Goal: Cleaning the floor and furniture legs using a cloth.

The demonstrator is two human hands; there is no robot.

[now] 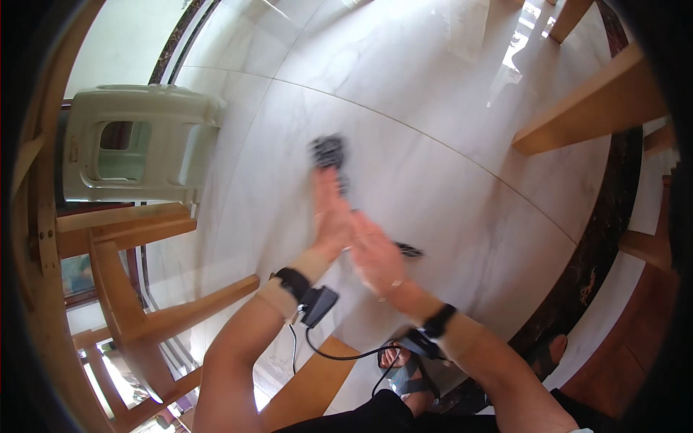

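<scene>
blurred, dark patterned piece [328, 151] sits ahead, at the fingertips of the left hand [332, 222], the nearer one | right hand [377, 258] alongside | cannot tell whether either grip holds it

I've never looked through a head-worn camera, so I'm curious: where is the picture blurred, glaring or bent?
Head view, centre: the left hand, right hand and dark patterned item above them look smeared, probably motion blur; head view, upper right: white glare on the tiled floor; head view, right: the dark floor border bows, likely lens distortion.
</scene>
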